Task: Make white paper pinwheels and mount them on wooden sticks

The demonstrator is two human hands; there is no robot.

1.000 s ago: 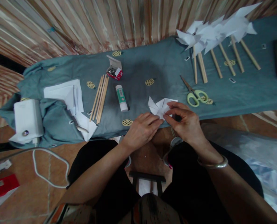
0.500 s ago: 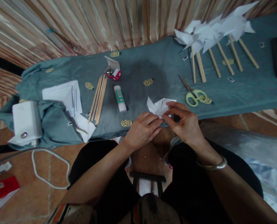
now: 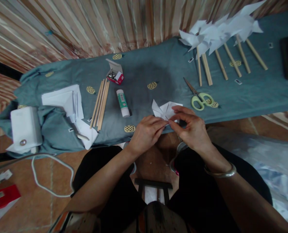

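Note:
A white paper pinwheel (image 3: pixel 163 110), its corners folded up, lies at the front edge of the cloth-covered table. My left hand (image 3: pixel 147 132) is closed on its near left side, fingertips at the paper's edge. From the right, my right hand (image 3: pixel 189 124) pinches the near right part with thumb and forefinger, and its fingertips almost meet those of the left. The fingers hide the paper's near edge. A glue stick (image 3: pixel 122 103) lies to the left of the paper, and green-handled scissors (image 3: pixel 198 96) rest to its right.
Several wooden sticks (image 3: pixel 99 105) lie left of the glue stick, below an open box of metal pins (image 3: pixel 115 76). Folded white paper (image 3: pixel 63 100) and a white device (image 3: pixel 26 126) occupy the left end. Finished pinwheels (image 3: pixel 219 35) on sticks lie at the back right.
The left hand's fingers have drawn in closer to the right fingertips at the paper's near edge. The right hand keeps its pinch. The whole view has shifted slightly.

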